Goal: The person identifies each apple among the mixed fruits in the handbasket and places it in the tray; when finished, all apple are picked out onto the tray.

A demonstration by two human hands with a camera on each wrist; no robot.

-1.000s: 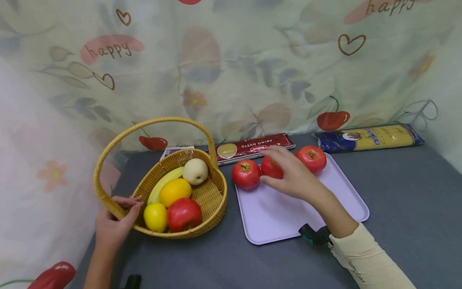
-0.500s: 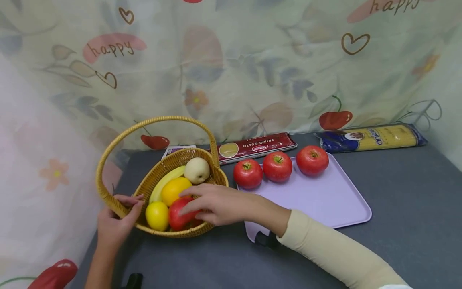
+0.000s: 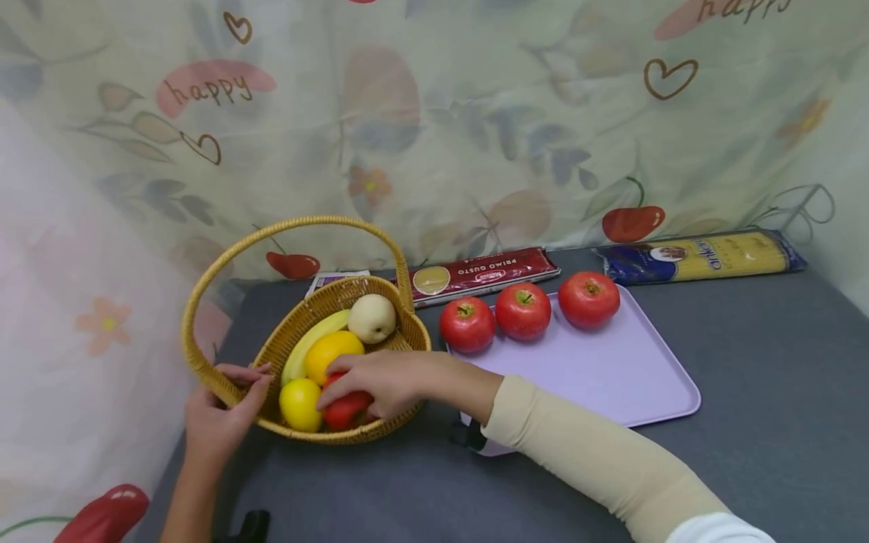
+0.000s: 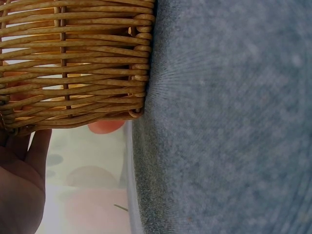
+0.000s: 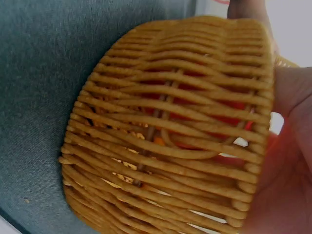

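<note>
In the head view, a wicker basket [image 3: 416,330] with a tall handle stands on the left. My left hand [image 3: 219,426] pinches its rim beside the handle's foot. Inside lie a banana [image 3: 307,344], a pale round pear [image 3: 372,318], an orange-yellow fruit [image 3: 331,353], a lemon [image 3: 300,405] and a red apple [image 3: 346,411]. My right hand [image 3: 390,381] reaches over the near right rim, fingers curled over that apple and partly hiding it. The right wrist view shows the basket's wall [image 5: 170,122] with red behind the weave.
A lilac tray [image 3: 652,377] to the right bears three red apples [image 3: 523,311] along its far edge. Behind lie a red pasta packet [image 3: 482,273] and a yellow-blue pasta packet [image 3: 706,258], against a patterned curtain [image 3: 441,136].
My right hand has left the middle apple on the tray, moved left to the basket, and closed over the red apple there. The left hand has stayed on the rim.
</note>
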